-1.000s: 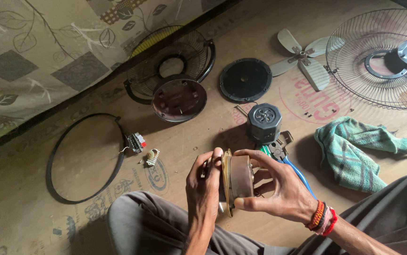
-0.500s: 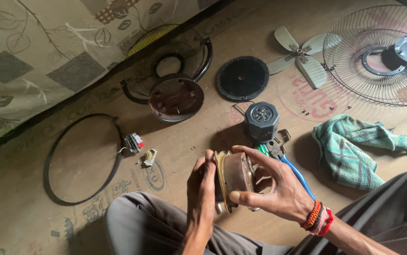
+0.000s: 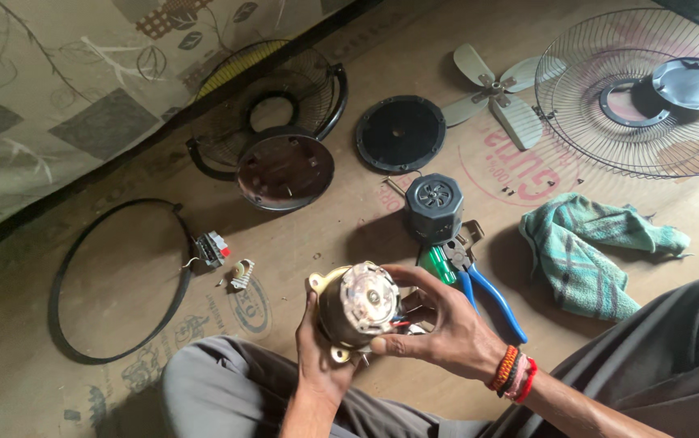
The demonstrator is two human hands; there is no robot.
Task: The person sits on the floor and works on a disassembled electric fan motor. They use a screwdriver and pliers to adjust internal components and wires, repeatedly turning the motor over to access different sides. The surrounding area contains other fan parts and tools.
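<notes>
Both hands clasp the motor [image 3: 357,307] above the lap: the left hand [image 3: 317,369] cups it from below, and the right hand [image 3: 439,328] pinches its side. Its thin wires could snag under the right fingers, or it could slip onto the pliers [image 3: 479,284] nearby.

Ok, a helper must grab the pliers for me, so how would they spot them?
Start at the green checked cloth on the brown floor. Just left of it, below the dark octagonal motor cover, lie the blue-handled pliers, the only long blue-gripped tool there.
</notes>
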